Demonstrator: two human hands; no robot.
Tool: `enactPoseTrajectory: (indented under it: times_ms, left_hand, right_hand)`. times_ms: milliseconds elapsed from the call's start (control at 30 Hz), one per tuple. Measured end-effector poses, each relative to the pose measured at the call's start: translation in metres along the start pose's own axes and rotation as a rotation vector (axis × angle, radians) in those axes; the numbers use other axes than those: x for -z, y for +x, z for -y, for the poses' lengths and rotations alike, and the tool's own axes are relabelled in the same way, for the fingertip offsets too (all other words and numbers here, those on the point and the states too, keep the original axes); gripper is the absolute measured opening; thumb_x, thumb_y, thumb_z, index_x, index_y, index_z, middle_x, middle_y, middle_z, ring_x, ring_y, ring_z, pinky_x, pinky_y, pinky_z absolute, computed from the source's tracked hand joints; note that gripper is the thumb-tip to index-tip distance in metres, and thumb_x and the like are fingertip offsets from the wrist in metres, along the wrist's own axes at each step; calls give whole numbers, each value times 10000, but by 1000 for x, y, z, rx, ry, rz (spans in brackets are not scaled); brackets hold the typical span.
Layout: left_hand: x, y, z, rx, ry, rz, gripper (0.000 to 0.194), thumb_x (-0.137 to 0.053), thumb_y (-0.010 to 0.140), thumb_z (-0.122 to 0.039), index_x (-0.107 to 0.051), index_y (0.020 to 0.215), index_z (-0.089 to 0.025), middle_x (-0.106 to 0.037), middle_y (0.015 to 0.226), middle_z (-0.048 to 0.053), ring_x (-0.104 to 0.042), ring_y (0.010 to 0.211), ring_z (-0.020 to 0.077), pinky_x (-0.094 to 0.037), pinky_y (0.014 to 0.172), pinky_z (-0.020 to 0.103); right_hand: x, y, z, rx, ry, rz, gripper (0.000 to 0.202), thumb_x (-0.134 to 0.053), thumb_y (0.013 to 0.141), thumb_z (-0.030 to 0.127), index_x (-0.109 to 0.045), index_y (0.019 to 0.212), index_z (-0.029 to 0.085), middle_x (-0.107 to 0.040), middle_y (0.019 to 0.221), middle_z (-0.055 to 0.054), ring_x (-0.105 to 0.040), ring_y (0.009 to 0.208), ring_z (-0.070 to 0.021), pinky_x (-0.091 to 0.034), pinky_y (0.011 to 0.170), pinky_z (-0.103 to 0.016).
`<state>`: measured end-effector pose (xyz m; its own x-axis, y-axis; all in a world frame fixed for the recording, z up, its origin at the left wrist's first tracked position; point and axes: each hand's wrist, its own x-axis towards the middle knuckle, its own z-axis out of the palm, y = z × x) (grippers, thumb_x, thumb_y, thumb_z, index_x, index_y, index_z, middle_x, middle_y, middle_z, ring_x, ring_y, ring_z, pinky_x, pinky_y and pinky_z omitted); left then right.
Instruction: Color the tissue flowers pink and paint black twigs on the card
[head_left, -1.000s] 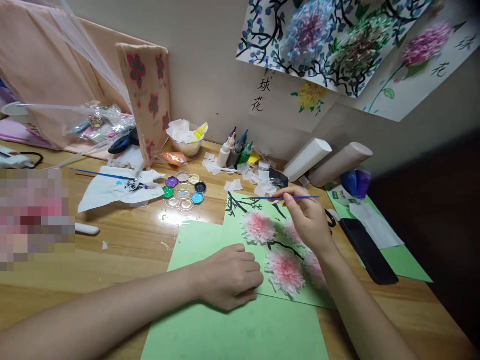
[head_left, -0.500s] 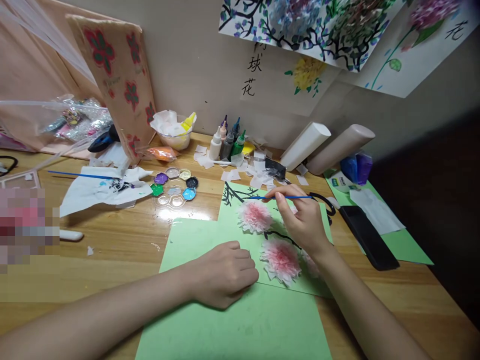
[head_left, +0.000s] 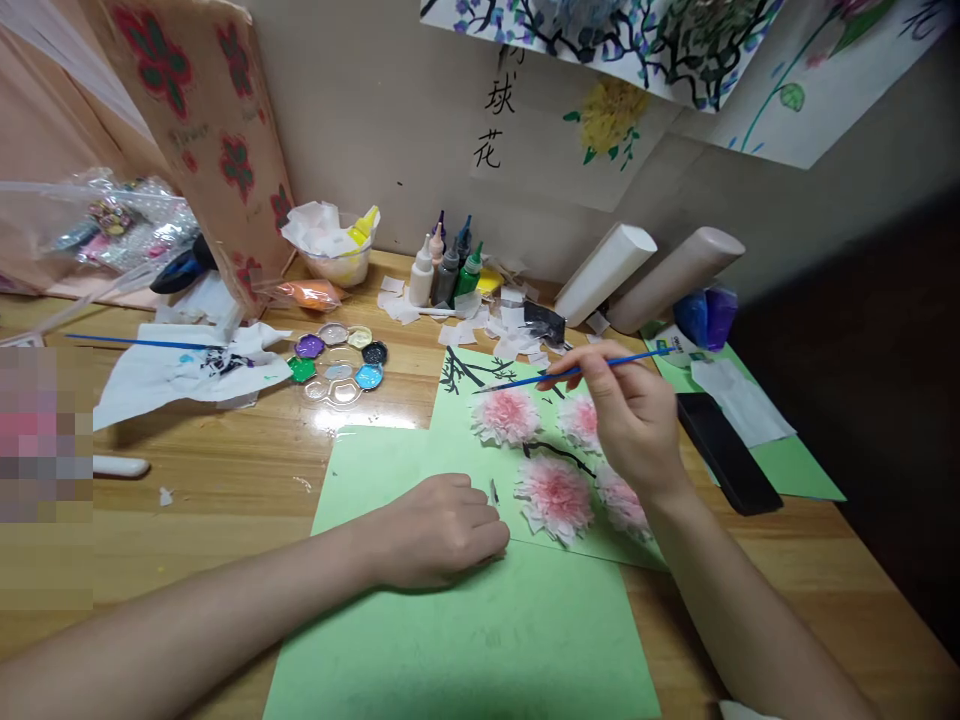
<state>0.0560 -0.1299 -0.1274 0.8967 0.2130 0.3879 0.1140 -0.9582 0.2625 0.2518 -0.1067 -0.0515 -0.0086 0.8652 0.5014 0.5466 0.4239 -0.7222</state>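
Note:
My right hand (head_left: 634, 425) pinches a thin blue paintbrush (head_left: 525, 381) whose dark tip points left, just above the upper-left pink-and-white tissue-paper flower (head_left: 505, 415). Several such flowers, one a fluffy tissue flower (head_left: 555, 495) lower down, sit on a green sheet (head_left: 469, 440) with black painted branches (head_left: 469, 368). Curled into a fist, my left hand (head_left: 442, 530) rests on the green paper left of the flowers, and nothing shows in it. A short dark stroke (head_left: 493, 492) lies beside its knuckles. Another green sheet (head_left: 465, 640) extends below the painted one.
To the left are a paint palette (head_left: 337, 368) and a stained white tissue (head_left: 180, 375) with another brush on it. Paint bottles (head_left: 446, 272), paper scraps (head_left: 510, 325) and a white tube (head_left: 611, 270) stand along the wall. A black phone (head_left: 727, 455) lies at right.
My right hand has shifted slightly right and tilted the paintbrush, its tip now lower left, uncovering more flowers. The camera view has shifted a little; my left fist stays on the paper.

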Motion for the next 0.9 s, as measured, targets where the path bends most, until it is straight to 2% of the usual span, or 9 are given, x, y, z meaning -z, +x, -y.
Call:
enactPoseTrajectory:
  times_ms: [133, 267, 367, 533, 700, 900]
  left_hand:
    - [2, 0, -2, 78, -31, -125, 279, -422, 881, -217, -424, 605, -181, -477, 517, -27, -372, 481, 117, -242, 496, 290]
    - [6, 1, 0, 270, -103, -270, 322, -393, 857, -153, -328, 543, -183, -362, 457, -46, -289, 438, 103, -236, 493, 267]
    - [6, 1, 2, 373, -134, -314, 338, -420, 850, -139, -276, 547, -180, -298, 462, -60, -240, 444, 96, -237, 497, 245]
    - [0, -1, 6, 356, -120, -255, 323, -443, 813, -92, -264, 559, -178, -289, 491, -60, -232, 474, 98, -238, 512, 231]
    - [2, -4, 7, 360, -95, -207, 306, -442, 798, -69, -286, 558, -177, -310, 504, -53, -274, 492, 97, -234, 511, 224]
    - [4, -1, 8, 325, -14, -163, 326, -458, 824, -90, -295, 553, -170, -297, 504, -53, -272, 491, 90, -236, 508, 212]
  right_hand:
    - [20, -1, 0, -4, 7, -130, 286, -431, 912, 329, -658, 792, 204, -630, 732, -20, -614, 693, -141, -438, 586, -272]
    - [47, -10, -11, -50, 11, -243, 273, -458, 901, 313, -644, 739, 196, -591, 723, -7, -596, 612, -121, -411, 548, -267]
    - [66, -18, -23, -96, 9, -299, 232, -484, 887, 318, -612, 737, 196, -566, 701, 5, -591, 598, -116, -405, 546, -260]
    - [90, -35, -44, -188, -35, -361, 194, -508, 868, 364, -570, 779, 202, -582, 720, 11, -598, 669, -126, -449, 614, -256]
    - [107, -52, -67, -247, 39, -438, 228, -473, 878, 397, -593, 862, 203, -625, 792, -17, -625, 743, -153, -478, 631, -275]
    - [127, -67, -75, -251, -92, -503, 256, -442, 892, 388, -618, 894, 201, -636, 878, -38, -627, 824, -160, -486, 686, -280]
